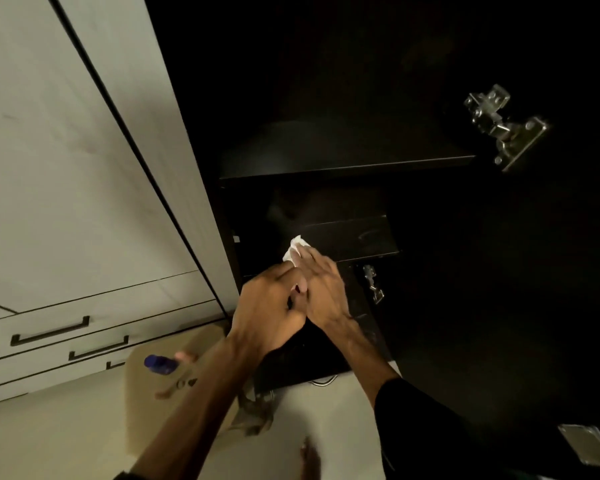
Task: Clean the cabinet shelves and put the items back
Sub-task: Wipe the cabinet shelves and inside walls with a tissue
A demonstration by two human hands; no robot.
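The dark cabinet stands open in front of me, with an upper shelf (347,165) and a lower shelf (354,237) inside. A small white cloth (292,248) lies at the left front of the lower shelf. My right hand (323,289) reaches in with its fingers stretched over the cloth, pressing on it. My left hand (269,310) is right beside it, touching it, fingers curled at the cloth's lower edge. Most of the cloth is hidden under the fingers. The cabinet's inside is too dark to show any items.
White cabinet doors (66,168) and drawers with dark handles (49,332) are on the left. A blue bottle (158,363) lies on a tan box (146,420) on the floor. Metal hinges (506,128) (373,284) sit on the cabinet's right side. A foot (309,460) shows below.
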